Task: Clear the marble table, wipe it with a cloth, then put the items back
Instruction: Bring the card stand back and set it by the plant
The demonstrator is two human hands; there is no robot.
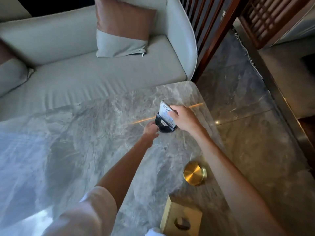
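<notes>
A round black stand [164, 125] sits on the grey marble table [81, 133] near its far right corner. A printed card [165, 109] stands upright in the stand's slot. My left hand [150, 127] grips the stand's near left side. My right hand [183, 117] pinches the card's right edge from above. Both forearms reach across the table from the near side.
A round brass disc [195, 173] lies near the table's right edge, and a brass box [181, 218] with a dark opening sits at the near right. A grey sofa [85, 77] with cushions [122, 29] lies beyond the table. Wooden slats [209, 23] and marble floor [247, 92] are on the right.
</notes>
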